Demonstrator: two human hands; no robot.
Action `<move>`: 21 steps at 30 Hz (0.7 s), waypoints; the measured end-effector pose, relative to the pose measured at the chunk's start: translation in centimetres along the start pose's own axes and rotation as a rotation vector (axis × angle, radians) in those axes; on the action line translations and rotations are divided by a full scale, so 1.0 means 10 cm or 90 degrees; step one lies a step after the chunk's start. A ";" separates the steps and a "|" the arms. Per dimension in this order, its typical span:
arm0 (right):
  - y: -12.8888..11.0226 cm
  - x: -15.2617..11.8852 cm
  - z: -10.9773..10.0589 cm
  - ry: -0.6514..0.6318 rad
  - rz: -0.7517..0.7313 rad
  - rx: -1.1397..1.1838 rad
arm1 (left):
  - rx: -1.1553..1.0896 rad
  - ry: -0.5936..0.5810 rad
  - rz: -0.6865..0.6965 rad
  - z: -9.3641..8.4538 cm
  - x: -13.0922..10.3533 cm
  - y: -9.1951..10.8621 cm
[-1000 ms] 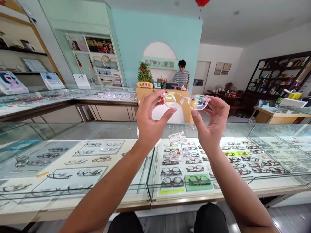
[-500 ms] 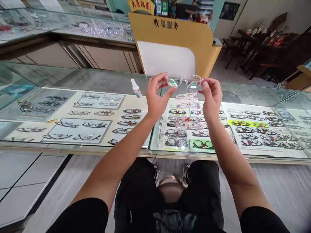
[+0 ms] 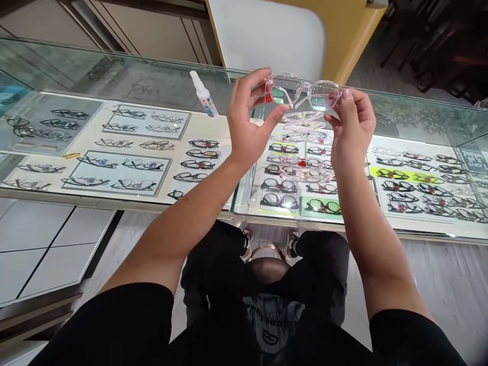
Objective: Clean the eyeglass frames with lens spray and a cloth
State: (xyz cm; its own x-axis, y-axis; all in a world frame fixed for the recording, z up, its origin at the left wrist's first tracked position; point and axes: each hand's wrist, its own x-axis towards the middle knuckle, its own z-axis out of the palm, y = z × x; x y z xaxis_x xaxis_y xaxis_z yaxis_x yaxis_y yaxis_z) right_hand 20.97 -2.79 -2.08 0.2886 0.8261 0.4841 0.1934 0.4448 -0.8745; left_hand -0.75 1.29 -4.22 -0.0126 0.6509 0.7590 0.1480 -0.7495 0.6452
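Above the glass counter I hold up a pair of clear-framed eyeglasses (image 3: 304, 89), lenses facing me. My left hand (image 3: 249, 117) grips the left end of the frame, where a red tag shows beside the fingers. At the other end, my right hand (image 3: 353, 122) pinches the frame's right corner between thumb and fingers. Beneath the held pair, more clear eyeglasses (image 3: 304, 121) sit in a column on the glass top. A white spray bottle (image 3: 204, 95) stands on the counter to the left of my left hand.
The glass display counter (image 3: 213, 202) runs across the view, with rows of eyeglasses (image 3: 280, 201) on trays inside. A yellow desk with a white panel (image 3: 270, 35) stands beyond it. Below are my legs and a round stool (image 3: 267, 269). Dark furniture is at the far right.
The view has tilted down and come closer, so the desk's top has left the picture. Both hands still hold the eyeglasses, which now appear larger and slightly tilted.
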 end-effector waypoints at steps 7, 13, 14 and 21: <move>0.03 -0.03 0.01 0.009 0.089 0.096 | 0.001 -0.010 0.031 0.00 -0.03 -0.04; -0.07 -0.08 0.03 0.021 0.145 0.135 | -0.027 -0.018 0.052 -0.03 -0.05 -0.05; -0.08 -0.08 0.03 0.020 0.145 0.133 | -0.031 -0.020 0.052 -0.03 -0.05 -0.06; -0.05 -0.07 0.03 0.011 0.153 0.114 | -0.088 -0.034 0.026 -0.02 -0.02 0.00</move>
State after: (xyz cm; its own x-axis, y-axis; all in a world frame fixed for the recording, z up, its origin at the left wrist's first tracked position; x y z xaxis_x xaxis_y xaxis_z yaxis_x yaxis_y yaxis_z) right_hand 20.39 -3.53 -2.01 0.3225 0.9096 0.2618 -0.0501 0.2926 -0.9549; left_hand -0.98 1.14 -4.36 0.0445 0.6217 0.7820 0.0097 -0.7830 0.6220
